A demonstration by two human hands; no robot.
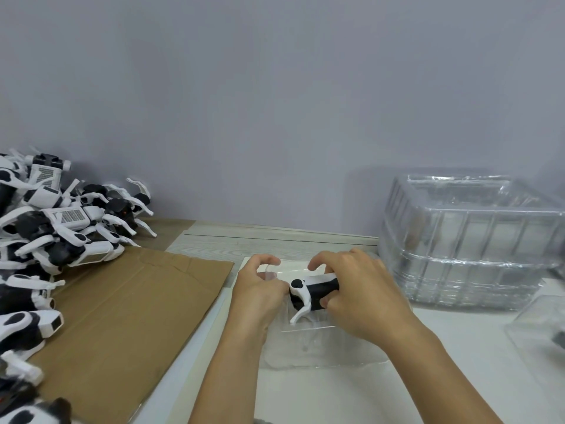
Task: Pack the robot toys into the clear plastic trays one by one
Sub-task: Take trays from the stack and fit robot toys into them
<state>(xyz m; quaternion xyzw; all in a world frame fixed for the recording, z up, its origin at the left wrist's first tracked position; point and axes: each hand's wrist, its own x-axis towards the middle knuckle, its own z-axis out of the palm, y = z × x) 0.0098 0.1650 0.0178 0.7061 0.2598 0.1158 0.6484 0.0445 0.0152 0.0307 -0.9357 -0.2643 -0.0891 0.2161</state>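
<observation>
A black-and-white robot toy (308,293) lies over a clear plastic tray (321,347) on the white table in front of me. My right hand (360,295) grips the toy's body from the right, fingers curled over its top and thumb against its side. My left hand (260,289) is at the toy's left end, fingers curled, thumb and forefinger apart above the tray's far edge; what it holds is hidden. One white leg of the toy points down toward the tray.
A heap of several robot toys (52,228) lies at the left on flat brown cardboard (128,313). A tall stack of clear trays (467,240) stands at the right, another clear tray (541,325) at the right edge. A grey wall is behind.
</observation>
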